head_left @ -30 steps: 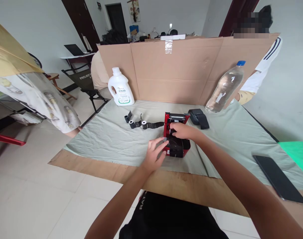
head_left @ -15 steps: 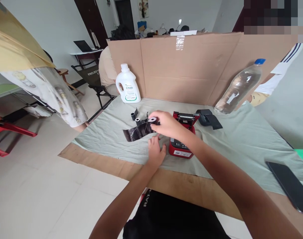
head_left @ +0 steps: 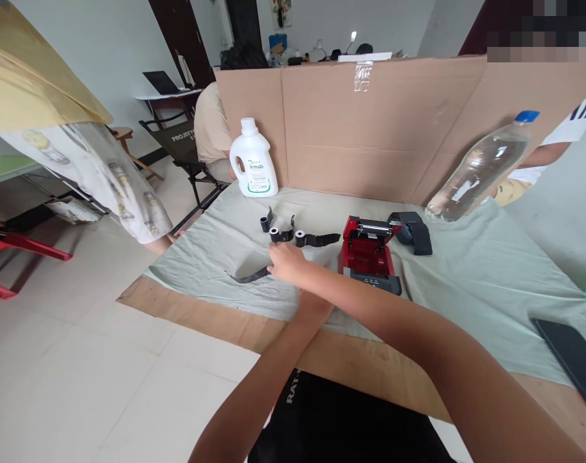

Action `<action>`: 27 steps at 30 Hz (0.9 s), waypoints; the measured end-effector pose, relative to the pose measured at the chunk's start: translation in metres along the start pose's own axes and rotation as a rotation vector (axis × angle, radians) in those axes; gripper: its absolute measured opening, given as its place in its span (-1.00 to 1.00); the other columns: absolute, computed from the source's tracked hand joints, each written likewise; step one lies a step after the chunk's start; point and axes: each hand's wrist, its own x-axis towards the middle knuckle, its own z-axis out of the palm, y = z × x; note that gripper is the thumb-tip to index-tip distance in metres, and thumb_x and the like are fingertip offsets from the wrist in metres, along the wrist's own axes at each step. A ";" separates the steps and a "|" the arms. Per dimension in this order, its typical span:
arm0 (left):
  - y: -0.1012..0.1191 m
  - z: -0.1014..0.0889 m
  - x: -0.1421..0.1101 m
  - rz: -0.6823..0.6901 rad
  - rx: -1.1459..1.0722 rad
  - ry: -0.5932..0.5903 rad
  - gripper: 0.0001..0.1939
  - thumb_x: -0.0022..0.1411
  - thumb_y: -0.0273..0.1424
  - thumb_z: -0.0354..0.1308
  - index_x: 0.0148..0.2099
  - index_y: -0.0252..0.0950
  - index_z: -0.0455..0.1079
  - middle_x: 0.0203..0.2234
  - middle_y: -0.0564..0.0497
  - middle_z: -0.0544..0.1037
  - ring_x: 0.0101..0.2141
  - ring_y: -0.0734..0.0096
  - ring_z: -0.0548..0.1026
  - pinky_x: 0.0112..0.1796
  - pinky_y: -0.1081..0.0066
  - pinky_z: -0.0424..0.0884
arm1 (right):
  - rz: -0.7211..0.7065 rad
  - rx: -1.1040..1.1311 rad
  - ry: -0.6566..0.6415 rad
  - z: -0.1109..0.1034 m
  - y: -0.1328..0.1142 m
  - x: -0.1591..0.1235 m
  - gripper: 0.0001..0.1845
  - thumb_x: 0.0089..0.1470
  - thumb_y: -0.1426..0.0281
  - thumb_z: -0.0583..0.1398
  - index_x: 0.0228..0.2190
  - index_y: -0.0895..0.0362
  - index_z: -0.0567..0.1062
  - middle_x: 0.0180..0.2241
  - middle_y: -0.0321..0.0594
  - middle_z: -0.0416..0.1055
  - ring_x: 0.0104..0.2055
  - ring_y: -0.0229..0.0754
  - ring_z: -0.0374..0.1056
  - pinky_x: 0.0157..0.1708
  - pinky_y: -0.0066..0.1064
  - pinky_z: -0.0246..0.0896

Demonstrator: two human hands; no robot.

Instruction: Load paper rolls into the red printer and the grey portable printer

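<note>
My right hand (head_left: pixel 287 261) is closed over the end of a black ribbon roll (head_left: pixel 252 278); its loose tail curls left above the cloth, and the core is hidden in the fingers. Under my right forearm lies my left hand (head_left: pixel 315 305), blurred, its fingers mostly covered, close to the printer. The small red and black printer (head_left: pixel 370 257) stands with its lid raised, showing a bare red bay. Beyond my right hand sit three more black rolls with loose tails: one (head_left: pixel 265 224) at the left, one (head_left: pixel 274 234) in the middle, one (head_left: pixel 301 239) at the right.
A white detergent jug (head_left: pixel 254 164) and a tilted clear bottle (head_left: pixel 480 167) stand along a cardboard screen (head_left: pixel 351 128). Behind the printer is a black strap-like object (head_left: pixel 411 231). A dark phone (head_left: pixel 570 360) lies at the right. A person in patterned trousers (head_left: pixel 114 173) stands left.
My right hand has moved left and down with the ribbon roll, whose tail now shows edge-on. The left hand has shifted right, under the right forearm. The roll at the right is now uncovered.
</note>
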 end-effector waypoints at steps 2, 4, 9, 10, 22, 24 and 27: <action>0.009 -0.004 0.001 -0.091 0.048 -0.004 -0.50 0.24 -0.33 0.21 0.22 -0.23 0.31 0.04 -0.30 0.46 0.09 -0.29 0.36 0.04 -0.23 0.31 | 0.050 -0.011 0.038 -0.016 0.015 0.010 -0.61 0.29 0.36 0.13 0.10 0.23 0.38 0.04 0.15 0.47 0.09 0.16 0.39 -0.10 -0.11 0.39; 0.018 -0.010 0.002 -0.185 0.103 -0.011 -0.50 0.20 -0.39 0.21 0.19 -0.23 0.31 -0.02 -0.26 0.47 0.04 -0.22 0.37 0.00 -0.20 0.34 | 0.118 -0.029 0.041 -0.028 0.033 0.022 -0.64 0.26 0.42 0.13 0.07 0.24 0.41 0.04 0.21 0.46 0.18 0.23 0.30 -0.01 -0.05 0.34; 0.029 -0.018 0.006 -0.206 0.130 0.022 -0.50 0.16 -0.46 0.18 0.17 -0.23 0.30 -0.09 -0.18 0.46 -0.01 -0.08 0.37 0.00 -0.10 0.35 | 0.209 0.003 -0.046 -0.026 0.064 0.040 -0.70 0.00 0.56 0.31 -0.16 0.20 0.56 -0.05 0.19 0.52 0.14 0.25 0.34 0.04 -0.07 0.28; 0.029 -0.020 0.007 -0.205 0.127 0.030 -0.51 0.17 -0.46 0.17 0.17 -0.23 0.30 -0.10 -0.17 0.46 -0.02 -0.08 0.37 0.00 -0.10 0.35 | 0.209 0.031 -0.043 -0.024 0.067 0.039 -0.69 0.00 0.55 0.32 -0.16 0.18 0.56 -0.06 0.13 0.53 0.10 0.19 0.39 0.01 -0.13 0.29; 0.040 -0.050 0.013 -0.034 -0.067 0.278 -0.55 0.23 -0.35 0.20 0.15 -0.26 0.24 -0.03 -0.17 0.45 -0.02 0.09 0.44 0.02 0.06 0.39 | 0.064 1.295 0.332 -0.089 0.115 -0.107 -0.64 -0.01 0.16 0.39 -0.26 0.06 0.45 -0.34 -0.30 0.45 -0.48 -0.28 0.32 -0.43 -0.34 0.27; 0.044 -0.054 0.010 0.090 -0.109 0.254 -0.43 0.25 -0.34 0.21 0.26 -0.24 0.15 0.06 -0.20 0.46 0.01 0.12 0.47 0.06 0.07 0.36 | 0.095 1.400 0.305 -0.092 0.126 -0.144 -0.63 0.02 0.10 0.37 -0.25 0.04 0.45 -0.42 -0.33 0.40 -0.49 -0.24 0.32 -0.44 -0.33 0.27; 0.053 -0.057 0.007 0.310 -0.084 0.168 -0.35 0.32 -0.33 0.19 0.36 -0.18 0.05 0.06 -0.17 0.53 0.01 0.15 0.51 0.08 0.08 0.32 | 0.158 1.288 0.310 -0.081 0.142 -0.175 -0.65 0.06 0.10 0.33 -0.21 0.04 0.46 -0.36 -0.28 0.45 -0.39 -0.17 0.39 -0.39 -0.30 0.30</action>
